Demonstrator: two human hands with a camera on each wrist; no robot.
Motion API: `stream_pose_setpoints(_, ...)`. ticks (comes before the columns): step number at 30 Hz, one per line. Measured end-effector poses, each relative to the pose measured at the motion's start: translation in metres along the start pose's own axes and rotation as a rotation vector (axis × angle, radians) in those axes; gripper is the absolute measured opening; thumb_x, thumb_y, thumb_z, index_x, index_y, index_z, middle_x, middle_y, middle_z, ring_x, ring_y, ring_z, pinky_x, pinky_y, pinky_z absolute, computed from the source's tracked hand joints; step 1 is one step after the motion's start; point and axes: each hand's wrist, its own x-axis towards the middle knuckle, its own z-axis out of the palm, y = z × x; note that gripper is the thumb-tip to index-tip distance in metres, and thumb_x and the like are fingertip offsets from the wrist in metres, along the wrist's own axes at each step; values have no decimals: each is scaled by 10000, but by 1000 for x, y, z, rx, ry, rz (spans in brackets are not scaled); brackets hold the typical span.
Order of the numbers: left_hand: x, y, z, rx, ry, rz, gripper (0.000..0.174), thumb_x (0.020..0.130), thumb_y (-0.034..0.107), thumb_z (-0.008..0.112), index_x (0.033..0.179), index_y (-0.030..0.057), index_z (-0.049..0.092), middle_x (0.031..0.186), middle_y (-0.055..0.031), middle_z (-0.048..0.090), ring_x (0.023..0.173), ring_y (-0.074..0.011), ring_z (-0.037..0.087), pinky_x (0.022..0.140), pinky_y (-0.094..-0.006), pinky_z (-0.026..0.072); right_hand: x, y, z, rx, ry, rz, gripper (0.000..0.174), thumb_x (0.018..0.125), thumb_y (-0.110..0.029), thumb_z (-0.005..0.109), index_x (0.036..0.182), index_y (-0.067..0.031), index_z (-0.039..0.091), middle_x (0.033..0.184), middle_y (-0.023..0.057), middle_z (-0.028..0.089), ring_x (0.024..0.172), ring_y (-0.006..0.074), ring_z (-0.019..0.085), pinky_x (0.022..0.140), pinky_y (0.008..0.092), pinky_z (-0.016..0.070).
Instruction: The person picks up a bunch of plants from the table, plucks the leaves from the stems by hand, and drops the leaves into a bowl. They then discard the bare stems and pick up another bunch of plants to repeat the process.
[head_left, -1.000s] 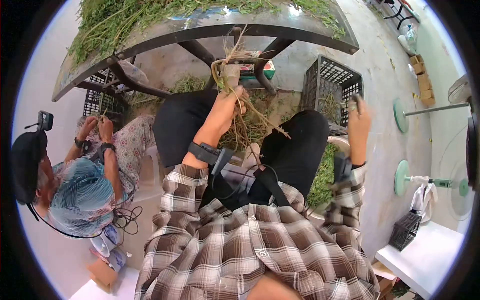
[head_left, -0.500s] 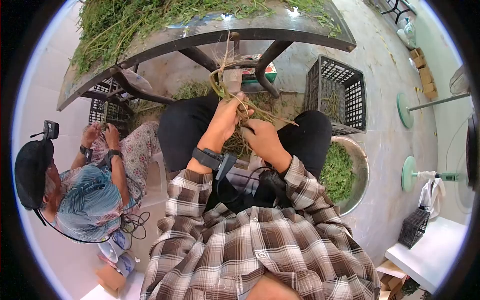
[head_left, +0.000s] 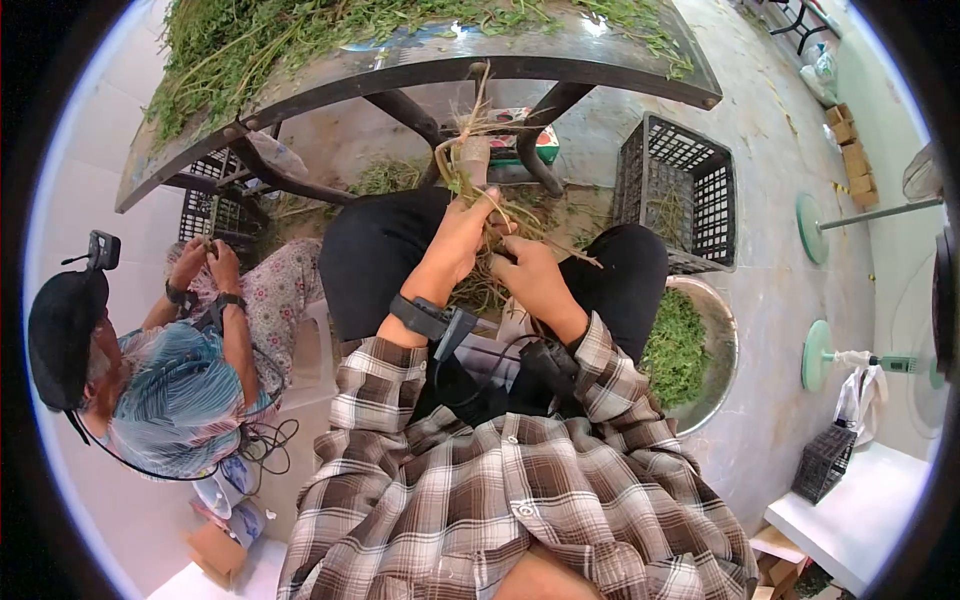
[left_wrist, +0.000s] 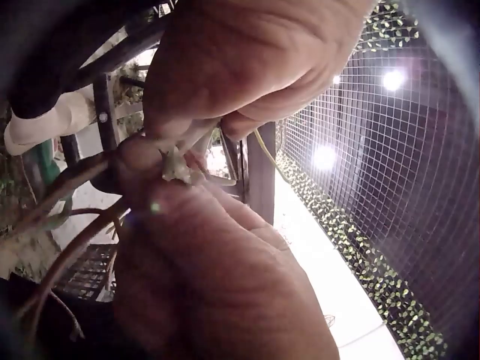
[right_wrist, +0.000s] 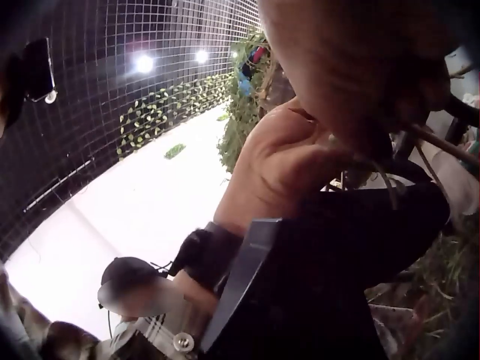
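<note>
A bundle of thin plant stems with stringy roots (head_left: 462, 150) is gripped in my left hand (head_left: 455, 240), the rooty ends pointing away from me toward the table. Just to the right, my right hand (head_left: 538, 285) has its fingers curled in at the stems, close against the left fingers. The left wrist view has a pale green stem piece (left_wrist: 177, 165) between fingertips, with brown stems (left_wrist: 71, 259) trailing left. From the right wrist, my right hand (right_wrist: 352, 67) overlaps my left hand (right_wrist: 274, 161), and its fingertips are partly hidden in shadow.
Leafy greens (head_left: 240, 60) cover the table (head_left: 420, 75) ahead. A black crate (head_left: 680, 190) holds a few stems; a metal basin (head_left: 725, 350) of picked leaves stands by my right knee. Loose stems lie on the floor below. Another person (head_left: 170, 350) sits at left.
My right hand has swung in from the far right, near the crate, to the stems at my left hand. The left hand keeps hold of the bundle.
</note>
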Motion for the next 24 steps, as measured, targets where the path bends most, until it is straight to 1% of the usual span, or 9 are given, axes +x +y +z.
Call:
stream_pose_setpoints(2, 6, -8, -5, 57, -6, -6, 284, 893, 288, 534, 924, 7, 501, 780, -71, 556, 692, -165, 578, 611, -288, 484, 1, -1, -6, 153, -70, 82, 197, 702, -137, 563, 693, 57, 528, 597, 162, 506, 589, 269, 547, 577, 386, 426)
stream_pose_setpoints(3, 9, -12, -7, 195, 3, 36, 294, 893, 295, 522, 889, 2, 518, 736, -64, 555, 648, -160, 548, 581, -294, 447, 1, 8, 3, 402, -26, 138, 168, 722, -124, 556, 678, 29, 504, 547, 50, 434, 492, 142, 443, 468, 315, 365)
stream_pose_setpoints(7, 17, -26, -4, 477, 41, 208, 366, 897, 307, 488, 764, -30, 543, 610, -81, 538, 579, -149, 505, 547, -326, 405, 2, -11, -23, 1083, -205, 528, 111, 796, -117, 517, 717, -43, 493, 534, -48, 364, 403, 41, 286, 368, 217, 204)
stream_pose_setpoints(8, 20, -32, -7, 568, 42, 296, 378, 898, 306, 484, 749, -37, 541, 598, -94, 534, 574, -146, 502, 548, -329, 407, 2, -10, -24, 1083, -208, 529, 111, 796, -117, 517, 717, -43, 493, 534, -48, 364, 403, 41, 286, 368, 217, 204)
stream_pose_setpoints(9, 25, -36, -12, 589, -10, 210, 247, 926, 290, 458, 851, 62, 513, 668, 7, 483, 554, -82, 465, 479, -242, 399, 4, -8, -25, 1218, -254, 568, 108, 804, -109, 508, 722, -40, 493, 539, -47, 364, 402, 45, 289, 368, 214, 211)
stream_pose_setpoints(15, 2, -11, 11, 426, -43, 65, 242, 926, 300, 459, 871, 66, 492, 650, 18, 458, 517, -71, 450, 420, -223, 367, -5, -10, -30, 1578, -342, 594, 120, 827, -119, 488, 748, -29, 493, 551, -48, 334, 420, 45, 278, 375, 196, 228)
stream_pose_setpoints(18, 0, -12, 15, 416, -149, 177, 240, 926, 303, 460, 875, 70, 478, 623, 27, 417, 505, -57, 417, 399, -208, 308, -10, -6, -37, 1674, -357, 576, 150, 835, -135, 479, 743, -18, 465, 579, -42, 314, 455, 53, 278, 392, 192, 233)
stream_pose_setpoints(22, 3, -15, -1, 404, -45, 112, 291, 918, 306, 455, 810, 38, 490, 560, 17, 422, 448, -82, 390, 400, -252, 317, -9, -23, -83, 1922, -302, 194, 148, 832, -129, 507, 756, -6, 475, 629, -23, 330, 482, 48, 290, 403, 184, 245)
stream_pose_setpoints(24, 1, -9, -1, 69, -155, -12, 235, 922, 301, 447, 836, 85, 475, 552, 51, 354, 429, -60, 297, 386, -232, 263, -10, -32, -106, 1729, -209, 156, 140, 848, -117, 487, 776, 3, 482, 617, -22, 314, 479, 58, 282, 405, 193, 244)
